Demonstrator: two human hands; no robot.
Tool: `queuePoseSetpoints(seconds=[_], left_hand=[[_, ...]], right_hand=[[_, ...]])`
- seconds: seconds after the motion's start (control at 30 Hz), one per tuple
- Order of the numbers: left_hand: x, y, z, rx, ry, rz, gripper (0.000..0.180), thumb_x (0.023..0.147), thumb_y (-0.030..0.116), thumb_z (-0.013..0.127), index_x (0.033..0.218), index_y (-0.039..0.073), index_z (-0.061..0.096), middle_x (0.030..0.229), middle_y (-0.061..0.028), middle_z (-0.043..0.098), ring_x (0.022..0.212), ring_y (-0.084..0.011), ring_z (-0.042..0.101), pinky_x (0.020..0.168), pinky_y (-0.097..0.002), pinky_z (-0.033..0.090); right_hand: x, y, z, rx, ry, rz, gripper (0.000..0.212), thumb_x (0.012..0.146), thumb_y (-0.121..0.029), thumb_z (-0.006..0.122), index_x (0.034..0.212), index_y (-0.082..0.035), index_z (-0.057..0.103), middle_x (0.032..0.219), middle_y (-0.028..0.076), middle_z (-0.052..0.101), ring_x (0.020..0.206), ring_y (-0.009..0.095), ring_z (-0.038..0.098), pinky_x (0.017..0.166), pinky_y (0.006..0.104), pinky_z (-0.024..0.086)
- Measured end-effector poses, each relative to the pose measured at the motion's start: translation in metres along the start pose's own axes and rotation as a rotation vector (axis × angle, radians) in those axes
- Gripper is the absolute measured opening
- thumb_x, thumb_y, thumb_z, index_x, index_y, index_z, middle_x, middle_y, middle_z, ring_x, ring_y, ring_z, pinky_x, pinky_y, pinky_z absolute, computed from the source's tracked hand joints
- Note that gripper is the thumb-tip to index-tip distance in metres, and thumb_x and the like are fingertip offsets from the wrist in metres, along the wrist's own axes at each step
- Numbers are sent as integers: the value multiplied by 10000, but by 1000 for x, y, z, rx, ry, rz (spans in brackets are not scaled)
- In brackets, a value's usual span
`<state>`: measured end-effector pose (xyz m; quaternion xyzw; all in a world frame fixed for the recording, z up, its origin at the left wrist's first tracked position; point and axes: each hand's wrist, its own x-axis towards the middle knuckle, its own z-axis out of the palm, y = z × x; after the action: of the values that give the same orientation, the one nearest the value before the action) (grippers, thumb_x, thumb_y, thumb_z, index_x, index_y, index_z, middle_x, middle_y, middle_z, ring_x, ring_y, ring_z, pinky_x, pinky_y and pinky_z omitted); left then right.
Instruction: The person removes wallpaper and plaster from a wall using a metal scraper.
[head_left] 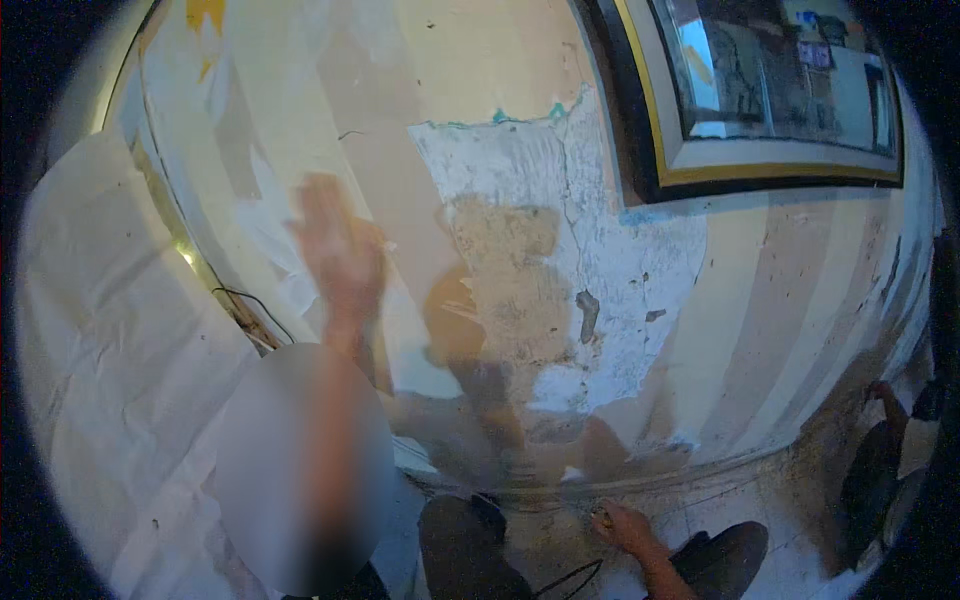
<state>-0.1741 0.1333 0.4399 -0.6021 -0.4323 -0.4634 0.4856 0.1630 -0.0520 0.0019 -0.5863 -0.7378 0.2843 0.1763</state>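
Wallpaper [760, 300] covers the wall [540, 330] in front of us in pale vertical stripes, and we judge the stripping roughly half done: a wide patch in the middle is down to bare, cracked plaster [560, 200], while striped paper remains to the right and torn strips hang at upper left. Its stripes run floor to ceiling, so the long axis is upright (bent only by the lens). A loose peeled sheet [110, 360] droops at far left. A framed picture [770, 90] hangs at upper right. Our left hand [338, 250] is raised flat near the wall, fingers spread and holding nothing, though blurred. Our right hand [622, 527] rests low at the floor; we cannot tell its grip.
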Motion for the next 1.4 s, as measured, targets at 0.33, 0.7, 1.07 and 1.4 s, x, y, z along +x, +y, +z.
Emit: queuePoseSetpoints(seconds=[0.33,0.7,1.07,1.4], left_hand=[[-244,152,44,-974,-982,449,561,821,241,587,1342,51,502,1406,-170,462,1313,-348,409,1099,-507,303],[-515,261,-30,-1336,-1787,371,521,818,338,636,1253,67,539,1127,-161,617,1039,-327,594,836,-497,481],[-555,255,6,-1091,-1986,206,554,819,354,662,1280,88,512,866,-179,675,838,-383,659,729,-489,517],[-526,264,-5,-1637,-1730,374,515,938,295,555,1395,91,432,1377,-186,477,1250,-358,468,1026,-454,385]], right_hand=[[11,24,35,9,-118,-112,332,873,-317,603,1114,-90,614,998,199,673,926,387,645,813,483,501],[-14,97,52,-125,-562,229,291,851,-242,557,1040,-40,643,1000,203,678,950,365,654,807,455,512],[9,2,-21,230,30,82,252,878,-252,675,991,-27,667,758,95,663,740,186,650,674,356,511],[5,1,-6,530,198,154,250,899,-231,653,840,11,676,764,83,645,708,153,605,673,321,483]])
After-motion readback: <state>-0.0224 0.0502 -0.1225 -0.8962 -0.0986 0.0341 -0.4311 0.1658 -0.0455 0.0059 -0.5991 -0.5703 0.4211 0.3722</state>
